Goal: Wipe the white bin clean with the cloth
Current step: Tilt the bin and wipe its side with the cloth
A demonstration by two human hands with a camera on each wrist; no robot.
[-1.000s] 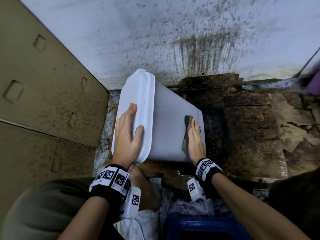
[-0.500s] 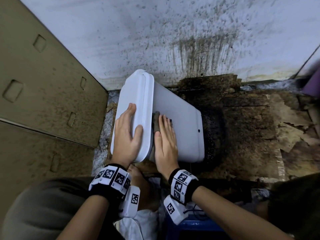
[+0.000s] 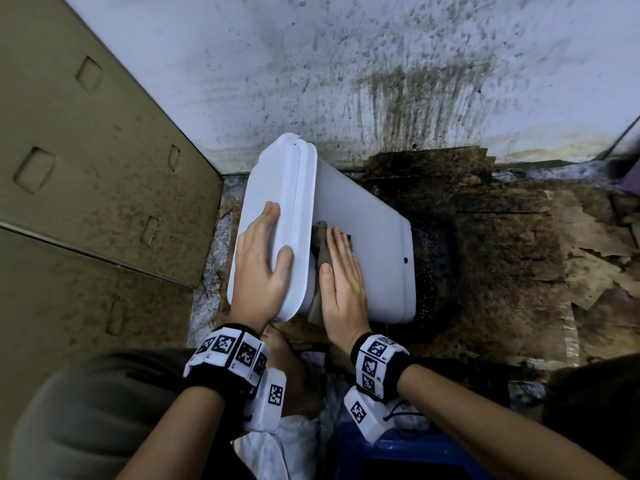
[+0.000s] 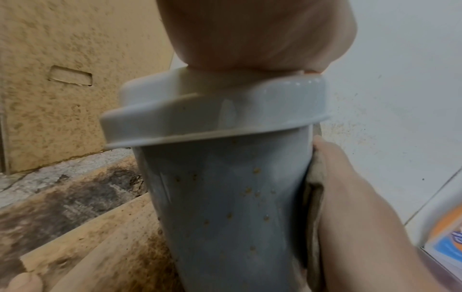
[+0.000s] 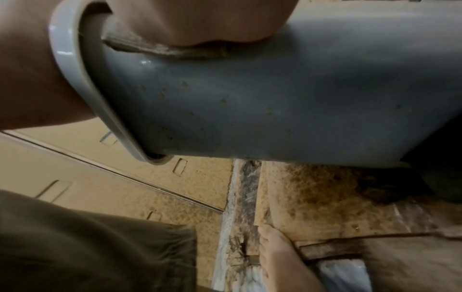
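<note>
The white bin [image 3: 363, 251] leans tilted to the left over stained cardboard, its lid [image 3: 273, 216] closed. My left hand [image 3: 261, 268] lies flat on the lid, thumb over its rim. My right hand [image 3: 341, 275] presses a brownish-grey cloth [image 3: 320, 249] flat against the bin's side just below the lid rim. In the left wrist view the bin's near face [image 4: 225, 207] carries small brown specks, and the cloth [image 4: 313, 187] shows under my right hand [image 4: 350, 197]. From the right wrist the cloth [image 5: 150, 46] peeks out under my palm, above more specks on the bin [image 5: 250, 110].
A dirty spattered wall [image 3: 381, 81] rises behind the bin. Tan cardboard panels [image 3: 86, 185] stand at the left. Soiled cardboard [image 3: 519, 254] covers the floor at the right. A bare foot [image 3: 291, 372], white fabric [image 3: 277, 445] and a blue stool [image 3: 398, 459] sit near my wrists.
My right hand slid the cloth from the bin's bottom end leftward up to just below the lid rim, and has stayed there for the last half second. The left hand stayed on the lid.
</note>
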